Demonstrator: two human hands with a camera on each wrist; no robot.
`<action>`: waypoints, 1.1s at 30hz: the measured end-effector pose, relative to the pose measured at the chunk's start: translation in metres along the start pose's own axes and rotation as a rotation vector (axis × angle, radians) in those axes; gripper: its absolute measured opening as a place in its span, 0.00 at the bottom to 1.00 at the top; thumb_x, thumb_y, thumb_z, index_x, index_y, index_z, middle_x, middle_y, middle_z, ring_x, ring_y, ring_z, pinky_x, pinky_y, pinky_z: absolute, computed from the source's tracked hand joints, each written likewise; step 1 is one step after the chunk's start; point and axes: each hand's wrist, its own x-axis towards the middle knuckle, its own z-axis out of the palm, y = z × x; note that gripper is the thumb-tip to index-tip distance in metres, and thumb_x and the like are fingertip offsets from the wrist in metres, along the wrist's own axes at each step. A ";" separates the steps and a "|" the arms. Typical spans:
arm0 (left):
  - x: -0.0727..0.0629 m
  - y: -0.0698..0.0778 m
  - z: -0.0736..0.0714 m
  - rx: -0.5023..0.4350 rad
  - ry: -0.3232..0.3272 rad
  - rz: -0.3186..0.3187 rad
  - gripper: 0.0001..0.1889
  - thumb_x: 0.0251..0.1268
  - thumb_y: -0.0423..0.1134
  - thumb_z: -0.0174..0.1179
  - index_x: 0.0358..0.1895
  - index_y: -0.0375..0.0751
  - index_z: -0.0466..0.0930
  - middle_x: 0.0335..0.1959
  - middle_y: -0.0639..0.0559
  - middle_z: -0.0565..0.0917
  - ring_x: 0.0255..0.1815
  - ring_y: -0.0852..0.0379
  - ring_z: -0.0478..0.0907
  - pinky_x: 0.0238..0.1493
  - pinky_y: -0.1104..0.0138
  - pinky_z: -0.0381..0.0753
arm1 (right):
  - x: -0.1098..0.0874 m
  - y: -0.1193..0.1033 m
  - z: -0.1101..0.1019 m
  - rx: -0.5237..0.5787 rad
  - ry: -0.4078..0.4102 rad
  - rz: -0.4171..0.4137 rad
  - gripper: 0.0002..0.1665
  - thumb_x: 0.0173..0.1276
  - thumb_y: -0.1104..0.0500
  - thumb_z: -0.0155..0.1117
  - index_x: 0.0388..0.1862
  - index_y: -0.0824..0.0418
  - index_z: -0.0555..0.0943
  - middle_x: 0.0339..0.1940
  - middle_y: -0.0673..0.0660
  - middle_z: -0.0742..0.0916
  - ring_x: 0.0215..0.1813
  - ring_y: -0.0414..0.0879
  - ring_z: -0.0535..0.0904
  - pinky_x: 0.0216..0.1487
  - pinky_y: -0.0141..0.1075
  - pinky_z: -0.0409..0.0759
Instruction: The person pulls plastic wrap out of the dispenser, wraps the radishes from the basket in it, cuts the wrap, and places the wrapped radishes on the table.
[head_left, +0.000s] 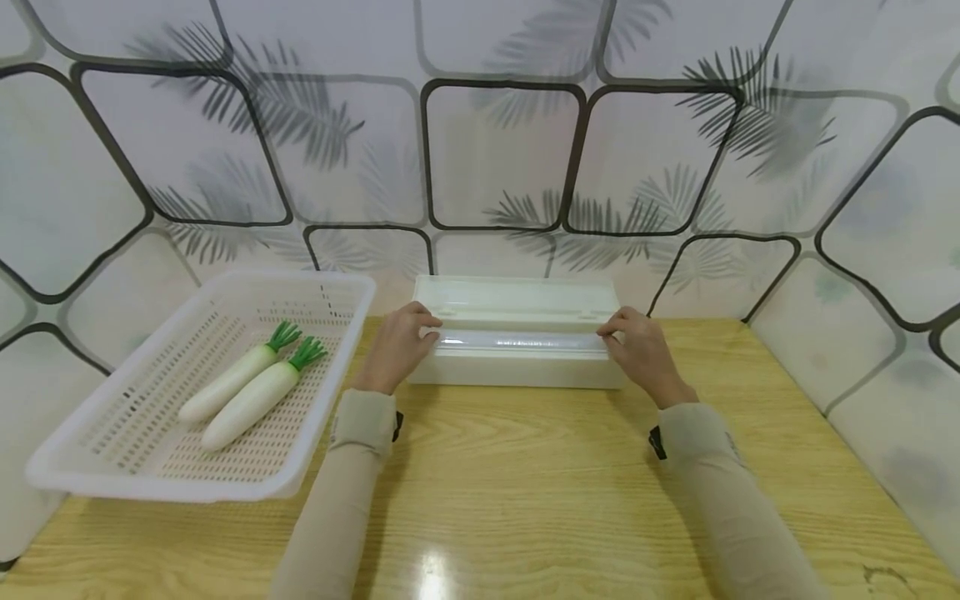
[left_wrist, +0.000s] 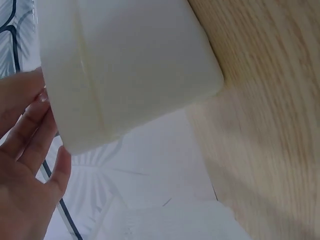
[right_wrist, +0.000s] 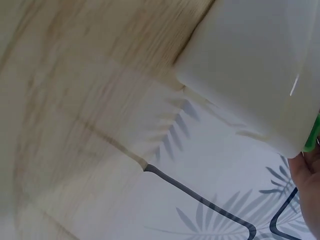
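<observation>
A long white cling film dispenser [head_left: 517, 371] lies lengthwise on the table, its lid [head_left: 517, 296] raised at the back. Glossy clear cling film [head_left: 517, 339] spans the opening. My left hand [head_left: 397, 346] pinches the film at the left end, thumb and fingers at the box's upper edge; the left wrist view shows its fingers [left_wrist: 37, 132] beside the white end wall. At the right end, my right hand [head_left: 643, 346] pinches the film too. In the right wrist view a small green part [right_wrist: 313, 134] shows by that hand's fingertips, mostly cut off by the frame.
To the left stands a white plastic basket [head_left: 330, 417] with two white radishes [head_left: 251, 408] with green tops inside. The wooden table [head_left: 517, 492] meets a patterned wall covering [head_left: 502, 158] behind the dispenser and at both sides.
</observation>
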 end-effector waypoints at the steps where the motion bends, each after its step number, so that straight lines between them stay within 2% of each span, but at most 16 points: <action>1: 0.001 0.000 0.001 -0.010 0.018 -0.007 0.05 0.62 0.23 0.68 0.40 0.27 0.89 0.40 0.38 0.85 0.36 0.46 0.84 0.38 0.59 0.85 | 0.000 0.001 0.001 -0.002 0.028 -0.010 0.09 0.53 0.82 0.71 0.30 0.73 0.85 0.29 0.63 0.82 0.28 0.56 0.79 0.29 0.49 0.80; 5: 0.003 0.001 0.002 -0.044 0.082 -0.036 0.04 0.60 0.21 0.67 0.37 0.27 0.88 0.36 0.39 0.86 0.37 0.44 0.84 0.41 0.58 0.85 | 0.001 0.002 0.004 0.018 0.093 -0.016 0.13 0.52 0.84 0.71 0.34 0.74 0.82 0.29 0.64 0.84 0.31 0.59 0.81 0.33 0.52 0.82; 10: 0.004 0.002 0.002 -0.060 0.103 -0.083 0.08 0.61 0.19 0.66 0.43 0.25 0.85 0.34 0.38 0.85 0.36 0.43 0.82 0.41 0.55 0.83 | 0.001 0.004 0.005 0.030 0.116 -0.001 0.16 0.53 0.83 0.71 0.41 0.76 0.82 0.30 0.65 0.83 0.32 0.60 0.81 0.34 0.54 0.81; 14: 0.005 0.003 0.003 -0.035 0.092 -0.082 0.06 0.63 0.21 0.65 0.42 0.25 0.86 0.35 0.37 0.84 0.37 0.43 0.82 0.41 0.57 0.84 | 0.001 0.004 0.006 0.014 0.162 -0.007 0.12 0.53 0.84 0.71 0.36 0.76 0.85 0.29 0.66 0.83 0.30 0.60 0.81 0.31 0.53 0.81; 17: 0.004 0.003 0.004 -0.030 0.112 -0.084 0.05 0.65 0.22 0.64 0.41 0.24 0.87 0.35 0.37 0.82 0.37 0.43 0.81 0.41 0.58 0.83 | 0.001 0.005 0.007 0.017 0.182 -0.003 0.10 0.53 0.83 0.71 0.34 0.76 0.86 0.28 0.65 0.83 0.30 0.59 0.81 0.31 0.53 0.81; 22: 0.005 0.003 0.004 -0.047 0.152 -0.109 0.05 0.67 0.24 0.63 0.40 0.24 0.87 0.33 0.37 0.80 0.35 0.43 0.79 0.40 0.57 0.82 | 0.002 0.006 0.006 0.032 0.166 0.052 0.05 0.59 0.80 0.70 0.32 0.74 0.85 0.30 0.65 0.83 0.32 0.59 0.81 0.34 0.53 0.80; 28: 0.007 0.003 0.002 -0.098 0.149 -0.146 0.06 0.69 0.26 0.62 0.41 0.25 0.86 0.37 0.36 0.84 0.39 0.42 0.81 0.44 0.55 0.82 | 0.004 0.004 0.001 0.136 0.117 0.166 0.03 0.66 0.78 0.65 0.37 0.75 0.82 0.37 0.69 0.86 0.41 0.66 0.84 0.47 0.57 0.82; 29: 0.008 0.004 0.002 -0.115 0.150 -0.148 0.06 0.70 0.26 0.62 0.41 0.25 0.86 0.38 0.36 0.85 0.39 0.42 0.82 0.43 0.54 0.82 | 0.005 0.002 0.000 0.158 0.109 0.178 0.02 0.68 0.77 0.63 0.38 0.74 0.82 0.37 0.69 0.87 0.42 0.66 0.84 0.47 0.54 0.83; 31: 0.009 0.005 0.001 -0.146 0.153 -0.147 0.06 0.70 0.25 0.61 0.42 0.25 0.86 0.39 0.36 0.87 0.39 0.42 0.84 0.42 0.54 0.83 | 0.006 0.000 -0.002 0.200 0.096 0.204 0.02 0.71 0.76 0.61 0.39 0.74 0.81 0.37 0.69 0.88 0.39 0.65 0.85 0.39 0.43 0.84; 33: 0.010 0.006 0.000 -0.162 0.156 -0.140 0.06 0.71 0.25 0.60 0.42 0.25 0.86 0.38 0.35 0.88 0.38 0.42 0.85 0.40 0.54 0.84 | 0.007 -0.001 -0.004 0.237 0.088 0.223 0.03 0.73 0.75 0.59 0.38 0.74 0.79 0.35 0.68 0.88 0.36 0.64 0.85 0.29 0.32 0.78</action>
